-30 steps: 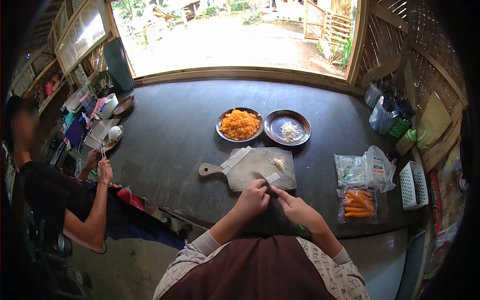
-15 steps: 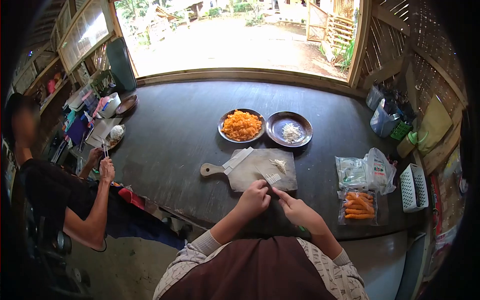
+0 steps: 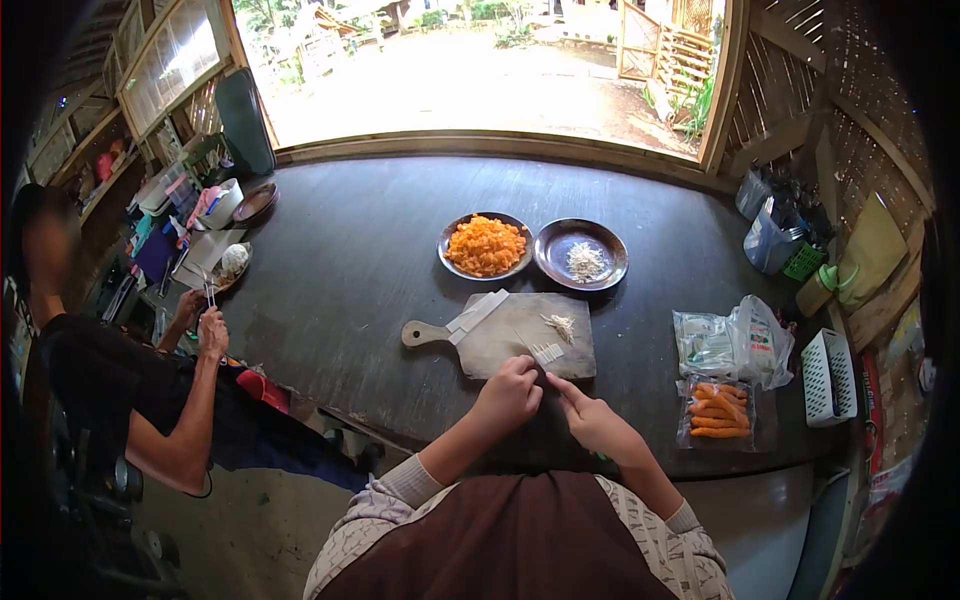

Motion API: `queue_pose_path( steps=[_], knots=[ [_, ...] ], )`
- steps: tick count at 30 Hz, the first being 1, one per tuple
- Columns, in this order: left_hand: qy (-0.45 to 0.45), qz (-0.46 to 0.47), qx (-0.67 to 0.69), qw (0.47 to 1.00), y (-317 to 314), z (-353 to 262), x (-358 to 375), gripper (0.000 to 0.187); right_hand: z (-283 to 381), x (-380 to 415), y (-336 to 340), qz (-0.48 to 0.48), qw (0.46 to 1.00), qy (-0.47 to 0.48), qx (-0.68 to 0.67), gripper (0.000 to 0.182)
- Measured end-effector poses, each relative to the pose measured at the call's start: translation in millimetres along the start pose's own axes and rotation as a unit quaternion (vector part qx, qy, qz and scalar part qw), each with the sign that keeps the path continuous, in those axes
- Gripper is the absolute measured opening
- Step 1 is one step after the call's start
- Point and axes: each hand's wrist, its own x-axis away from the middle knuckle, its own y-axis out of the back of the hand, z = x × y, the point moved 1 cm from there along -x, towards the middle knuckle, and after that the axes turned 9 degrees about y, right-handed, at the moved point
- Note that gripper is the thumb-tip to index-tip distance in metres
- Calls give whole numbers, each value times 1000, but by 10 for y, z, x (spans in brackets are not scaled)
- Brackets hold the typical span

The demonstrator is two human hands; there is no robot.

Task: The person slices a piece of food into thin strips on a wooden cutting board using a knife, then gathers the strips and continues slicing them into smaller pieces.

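Note:
My left hand (image 3: 508, 393) and my right hand (image 3: 593, 421) meet at the near edge of a wooden cutting board (image 3: 505, 340), fingertips pinched together on something small that I cannot make out. Just beyond the fingers lie a few pale cut strips (image 3: 546, 352). A knife (image 3: 476, 314) rests on the board's left part, and a small heap of pale shreds (image 3: 561, 325) lies near the board's far right.
Beyond the board stand a plate of chopped orange pieces (image 3: 485, 245) and a dark plate with white shreds (image 3: 583, 259). Bagged carrots (image 3: 716, 410), plastic bags (image 3: 735, 343) and a white grater (image 3: 828, 375) lie right. Another person (image 3: 120, 390) sits left, holding utensils.
My hands have stayed at the board's near edge with only slight finger movement. The view has shifted a little.

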Motion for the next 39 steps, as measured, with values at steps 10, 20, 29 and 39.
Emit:
queue_pose_path(
  steps=[10,20,29,39],
  knots=[
    [22,19,-22,999,53,-44,17,21,-28,-40,-25,-34,998,58,16,44],
    [13,15,-44,999,48,-27,23,24,74,-33,8,-17,1000,23,11,43],
    [18,26,-42,999,54,-45,37,24,-191,-175,-133,-81,987,126,62,44],
    [11,16,-39,999,67,-28,30,23,170,87,56,-12,1000,4,-9,44]
  ],
)
